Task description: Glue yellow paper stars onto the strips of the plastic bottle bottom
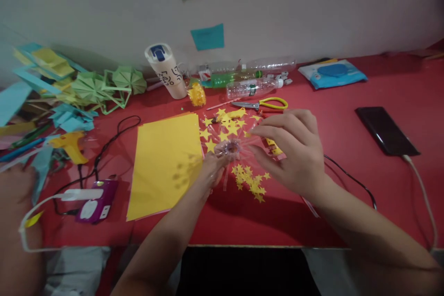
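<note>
My left hand grips a clear plastic bottle top by its underside, its round neck opening facing up. Thin see-through strips fan out from it, and their ends are hard to make out against the red table. Beside the strips, on the right, my right hand is held with thumb and fingers apart. Yellow paper stars show behind and through the strips; I cannot tell which are attached. Nearer me lies a heap of small yellow stars.
Yellow paper sheets lie left, near a yellow glue gun and purple power box. Behind are yellow-handled scissors, plastic bottles and a white tumbler. A phone lies right. Another person's arm rests far left.
</note>
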`<action>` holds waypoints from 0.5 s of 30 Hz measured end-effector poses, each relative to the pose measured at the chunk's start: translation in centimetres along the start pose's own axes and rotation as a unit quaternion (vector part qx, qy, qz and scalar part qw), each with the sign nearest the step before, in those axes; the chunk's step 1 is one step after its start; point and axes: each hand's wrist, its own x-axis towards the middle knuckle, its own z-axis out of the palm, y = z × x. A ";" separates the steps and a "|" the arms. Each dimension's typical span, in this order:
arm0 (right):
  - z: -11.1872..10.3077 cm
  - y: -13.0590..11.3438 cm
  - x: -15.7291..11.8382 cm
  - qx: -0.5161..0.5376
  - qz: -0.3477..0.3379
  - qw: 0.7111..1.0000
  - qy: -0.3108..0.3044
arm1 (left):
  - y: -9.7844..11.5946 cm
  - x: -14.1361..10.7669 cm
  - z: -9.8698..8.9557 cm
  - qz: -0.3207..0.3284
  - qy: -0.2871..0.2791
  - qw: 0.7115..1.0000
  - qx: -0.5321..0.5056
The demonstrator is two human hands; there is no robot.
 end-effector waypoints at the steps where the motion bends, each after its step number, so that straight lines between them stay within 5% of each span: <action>1: 0.0 0.0 0.0 0.001 0.002 1.000 0.000 | 0.0 0.0 0.0 -0.001 0.000 1.000 0.001; 15: 0.2 -0.1 -0.1 -0.011 -0.015 1.000 0.003 | 0.3 -0.2 0.3 -0.014 0.010 1.000 0.008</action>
